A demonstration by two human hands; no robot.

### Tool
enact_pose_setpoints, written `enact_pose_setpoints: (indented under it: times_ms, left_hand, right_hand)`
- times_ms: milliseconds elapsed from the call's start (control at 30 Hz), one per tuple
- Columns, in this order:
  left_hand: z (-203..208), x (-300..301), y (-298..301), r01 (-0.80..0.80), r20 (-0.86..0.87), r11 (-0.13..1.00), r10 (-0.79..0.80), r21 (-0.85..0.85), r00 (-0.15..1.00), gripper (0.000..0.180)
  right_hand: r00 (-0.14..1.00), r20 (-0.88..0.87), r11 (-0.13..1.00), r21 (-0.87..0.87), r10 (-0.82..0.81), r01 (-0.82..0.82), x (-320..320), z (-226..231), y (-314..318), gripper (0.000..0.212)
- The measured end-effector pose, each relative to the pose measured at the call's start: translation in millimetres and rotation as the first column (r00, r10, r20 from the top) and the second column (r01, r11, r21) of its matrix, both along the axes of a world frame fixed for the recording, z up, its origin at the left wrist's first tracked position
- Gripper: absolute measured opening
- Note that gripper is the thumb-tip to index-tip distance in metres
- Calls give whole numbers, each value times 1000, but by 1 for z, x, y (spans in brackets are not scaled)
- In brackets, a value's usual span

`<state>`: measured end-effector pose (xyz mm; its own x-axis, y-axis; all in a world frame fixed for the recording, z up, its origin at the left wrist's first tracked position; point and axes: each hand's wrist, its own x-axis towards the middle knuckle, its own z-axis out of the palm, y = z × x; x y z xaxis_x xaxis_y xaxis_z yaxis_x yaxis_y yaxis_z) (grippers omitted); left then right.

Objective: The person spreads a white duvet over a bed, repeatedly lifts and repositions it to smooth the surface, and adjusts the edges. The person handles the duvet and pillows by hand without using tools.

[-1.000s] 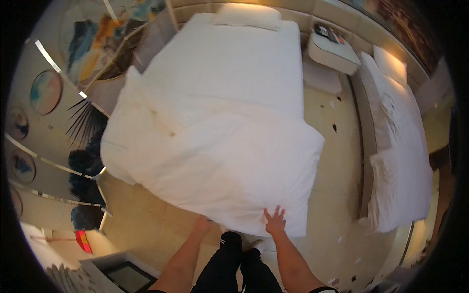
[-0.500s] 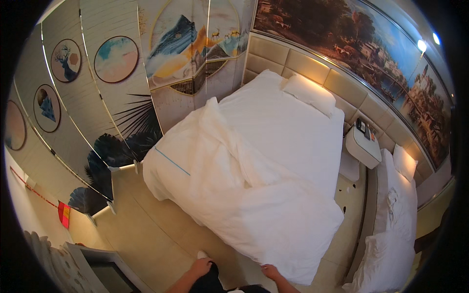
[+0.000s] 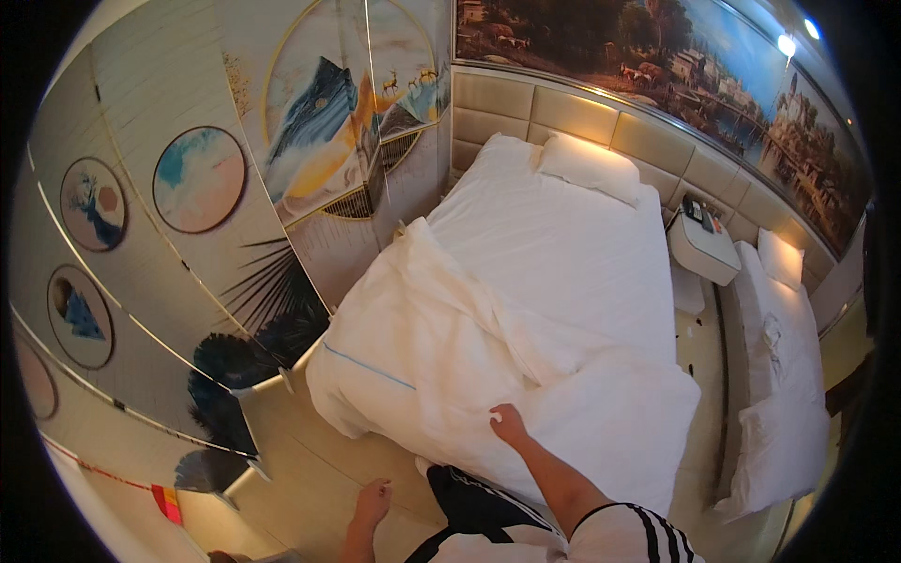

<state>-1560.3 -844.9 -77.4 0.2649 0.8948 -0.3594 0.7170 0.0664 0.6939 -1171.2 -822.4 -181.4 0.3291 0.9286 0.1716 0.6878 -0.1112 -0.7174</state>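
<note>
- Right hand [image 3: 508,426]: fingers curled; rumpled white fabric duvet [image 3: 460,375] under it.
- Left hand [image 3: 373,504]: fingers bent; smooth beige floor [image 3: 305,460] below it.
- Pinching? Can't tell, either hand.

Left hand [image 3: 374,503] had open air around it, over the floor [image 3: 319,455] and near the duvet [image 3: 450,394]. My trouser leg [image 3: 479,502] stood between it and my right hand [image 3: 509,425]. Right hand was over the duvet; couldn't tell if touching. Forward path: bunched folds ran diagonally across, then open run over the flat sheet [image 3: 572,272] up to the pillow [image 3: 589,169] and headboard [image 3: 648,155]. Left side: folding screen [image 3: 188,281] walled it off, feet sticking out onto the floor; gap to the duvet narrowed toward the far end. Right side: narrow aisle, hemmed in by the second bed [image 3: 793,347], nightstand [image 3: 706,249] at its far end.
</note>
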Motion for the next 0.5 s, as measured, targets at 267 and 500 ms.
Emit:
enact_pose_setpoints:
  times_ms: [267,500]
  left_hand:
    - [-25,-52,112,190,-125,977,-201,-95,972,30]
    - [-8,-76,234,261,-235,965,-260,-24,937,33]
  right_hand:
    - [907,-9,856,-333,-421,395,30,-64,173,60]
    - [817,-65,703,-551,-572,449,28,-51,284,89]
